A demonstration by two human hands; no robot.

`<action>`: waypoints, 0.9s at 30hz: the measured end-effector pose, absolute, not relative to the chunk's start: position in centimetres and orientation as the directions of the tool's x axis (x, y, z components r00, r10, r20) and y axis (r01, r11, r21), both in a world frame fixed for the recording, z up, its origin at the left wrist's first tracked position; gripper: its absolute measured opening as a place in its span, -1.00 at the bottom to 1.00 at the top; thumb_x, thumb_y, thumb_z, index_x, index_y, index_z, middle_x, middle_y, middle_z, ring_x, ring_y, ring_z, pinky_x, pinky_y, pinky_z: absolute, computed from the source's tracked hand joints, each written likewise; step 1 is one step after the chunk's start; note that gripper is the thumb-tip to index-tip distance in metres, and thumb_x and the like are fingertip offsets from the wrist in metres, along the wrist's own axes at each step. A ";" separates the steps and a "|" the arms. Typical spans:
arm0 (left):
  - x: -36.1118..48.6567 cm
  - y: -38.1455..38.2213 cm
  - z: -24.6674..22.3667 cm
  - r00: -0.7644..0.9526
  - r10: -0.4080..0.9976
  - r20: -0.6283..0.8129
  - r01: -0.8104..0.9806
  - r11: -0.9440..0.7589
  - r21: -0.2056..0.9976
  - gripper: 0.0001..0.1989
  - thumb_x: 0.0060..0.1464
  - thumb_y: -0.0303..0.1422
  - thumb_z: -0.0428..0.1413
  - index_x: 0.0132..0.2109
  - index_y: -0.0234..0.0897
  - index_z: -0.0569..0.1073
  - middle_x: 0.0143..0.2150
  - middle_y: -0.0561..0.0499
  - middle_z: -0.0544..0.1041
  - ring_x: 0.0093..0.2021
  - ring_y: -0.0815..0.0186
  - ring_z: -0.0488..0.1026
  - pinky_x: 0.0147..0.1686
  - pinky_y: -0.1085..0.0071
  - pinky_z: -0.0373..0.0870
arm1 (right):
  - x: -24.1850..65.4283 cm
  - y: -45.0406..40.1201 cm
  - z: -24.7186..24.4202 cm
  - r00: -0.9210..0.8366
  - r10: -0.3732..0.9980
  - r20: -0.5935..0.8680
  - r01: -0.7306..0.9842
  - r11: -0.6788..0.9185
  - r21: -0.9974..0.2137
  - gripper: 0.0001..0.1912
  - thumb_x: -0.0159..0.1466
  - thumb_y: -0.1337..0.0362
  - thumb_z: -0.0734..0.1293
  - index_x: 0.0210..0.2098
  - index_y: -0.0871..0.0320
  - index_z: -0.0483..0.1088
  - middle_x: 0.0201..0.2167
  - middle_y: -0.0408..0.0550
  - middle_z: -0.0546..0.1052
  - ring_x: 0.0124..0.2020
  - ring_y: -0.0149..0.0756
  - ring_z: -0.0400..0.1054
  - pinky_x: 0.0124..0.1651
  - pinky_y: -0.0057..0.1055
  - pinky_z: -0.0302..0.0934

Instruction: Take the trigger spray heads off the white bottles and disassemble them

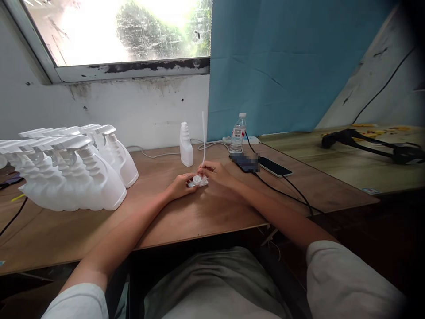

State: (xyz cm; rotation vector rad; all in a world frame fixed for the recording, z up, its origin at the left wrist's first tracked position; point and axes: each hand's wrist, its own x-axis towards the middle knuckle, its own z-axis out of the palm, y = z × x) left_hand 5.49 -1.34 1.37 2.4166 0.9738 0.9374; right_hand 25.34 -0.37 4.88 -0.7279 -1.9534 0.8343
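A white plastic trigger spray head (197, 180) lies low over the table with its round collar facing up. My left hand (180, 186) is closed around its left side and wears a ring on one finger. Pinched in the fingers of my right hand (215, 172) is the lower end of a thin white dip tube (203, 137), which stands almost upright. The tube's bottom end is hidden by the fingers, so I cannot tell whether it sits in the spray head. Behind my hands stands a white spray bottle (186, 148) with no head on it.
Rows of white spray bottles with trigger heads (99, 177) stand on the wooden table (199, 212) at the left. A clear water bottle (237, 135), a dark phone (245, 163) and another phone (275, 167) with cables are at the right. A black strap-like object (365, 144) lies farther right.
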 end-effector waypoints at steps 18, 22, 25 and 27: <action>5.4 -1.1 1.4 0.523 0.743 0.419 0.426 -0.653 0.626 -0.63 0.04 -0.26 0.11 -0.02 -0.34 0.49 -0.31 0.04 0.54 -0.36 0.36 0.42 -0.30 0.48 0.34 | 24.1 0.1 4.0 -0.440 0.709 0.552 0.272 0.691 -0.670 -0.81 0.19 0.21 0.26 -0.49 0.15 0.32 -0.52 -0.15 0.40 -0.47 -0.37 0.24 -0.37 -0.42 0.12; 5.3 -0.8 1.1 0.520 0.748 0.412 0.408 -0.641 0.650 -0.64 0.03 -0.24 0.13 -0.05 -0.34 0.50 -0.33 0.05 0.53 -0.36 0.37 0.42 -0.29 0.48 0.35 | 23.6 0.3 4.3 -0.467 0.708 0.529 0.276 0.686 -0.673 -0.80 0.18 0.22 0.25 -0.54 0.15 0.25 -0.58 -0.19 0.34 -0.53 -0.40 0.18 -0.43 -0.45 0.07; 5.2 -0.5 0.8 0.511 0.756 0.409 0.407 -0.631 0.660 -0.62 0.03 -0.22 0.13 -0.04 -0.34 0.50 -0.33 0.04 0.53 -0.35 0.36 0.42 -0.29 0.47 0.35 | 23.3 0.0 4.4 -0.484 0.699 0.527 0.268 0.692 -0.671 -0.78 0.15 0.25 0.28 -0.59 0.14 0.21 -0.62 -0.22 0.28 -0.53 -0.42 0.12 -0.43 -0.46 0.03; 5.2 -0.4 0.8 0.504 0.760 0.409 0.410 -0.628 0.662 -0.62 0.02 -0.21 0.14 -0.04 -0.33 0.50 -0.34 0.05 0.53 -0.35 0.36 0.42 -0.29 0.47 0.35 | 23.1 -0.1 4.3 -0.477 0.697 0.535 0.257 0.693 -0.674 -0.76 0.14 0.25 0.29 -0.60 0.14 0.21 -0.62 -0.22 0.25 -0.52 -0.41 0.11 -0.42 -0.46 0.03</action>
